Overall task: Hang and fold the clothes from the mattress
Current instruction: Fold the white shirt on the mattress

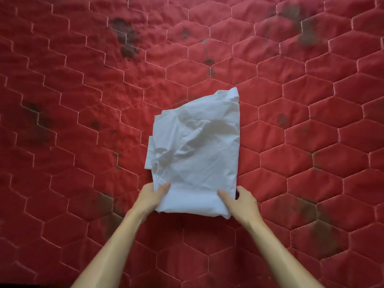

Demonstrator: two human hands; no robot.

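A white garment lies folded into a narrow, wrinkled stack on the red quilted mattress, near the middle of the view. My left hand grips its near left corner, thumb on top of the cloth and fingers underneath. My right hand grips the near right corner the same way, thumb lying on the fabric. The near edge of the garment is slightly raised off the mattress between both hands. Its far end tapers to a crumpled point.
The mattress fills the whole view, stitched in a hexagon pattern with dark stains at the far left, far right and near right. No other clothes or hangers show.
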